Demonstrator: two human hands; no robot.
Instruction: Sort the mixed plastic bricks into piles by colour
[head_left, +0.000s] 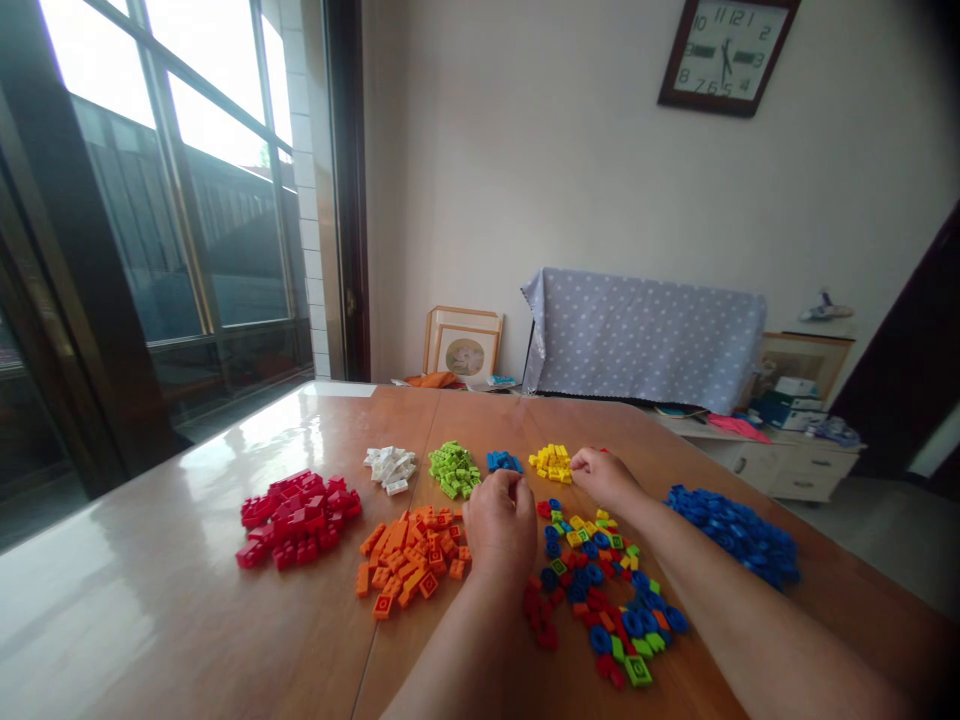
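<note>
My left hand hovers between the orange brick pile and the mixed pile, its fingers pinched together. Whatever it may hold is hidden. Just beyond it lies a small group of blue bricks. At the right edge of the yellow brick pile is my right hand, fingertips closed together; I cannot make out a piece in them. A bit of red shows behind this hand. Between my forearms spreads a mixed pile of red, blue, green, yellow and orange pieces, with several round blue ones among them.
Sorted piles of red bricks, white bricks and lime green bricks sit on the wooden table. A large blue brick pile lies beyond my right forearm. A cloth-covered object stands behind the table.
</note>
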